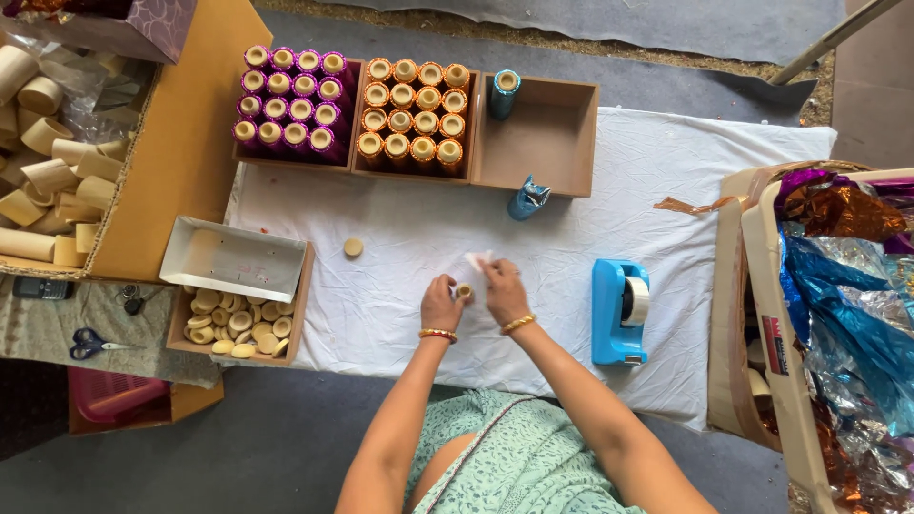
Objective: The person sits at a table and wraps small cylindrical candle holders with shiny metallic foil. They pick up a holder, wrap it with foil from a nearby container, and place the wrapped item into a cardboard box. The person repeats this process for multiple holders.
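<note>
My left hand [441, 303] and my right hand [505, 291] meet over the white cloth [381, 305], both gripping a small cardboard tube [464, 290] seen end-on. A white scrap of paper [475, 261] lies just beyond my fingers. A loose tan disc [353, 247] lies on the cloth to the left. A blue foil-wrapped tube [526, 199] lies farther back, near the wooden trays.
Three wooden trays stand at the back: purple-wrapped tubes [290, 100], orange-wrapped tubes [413, 107], and one [547, 138] holding a single blue tube [504, 93]. A blue tape dispenser [619, 309] sits right. A box of tan discs [238, 324], bare tubes [48, 171], scissors [90, 343] and foil sheets [847, 286] surround.
</note>
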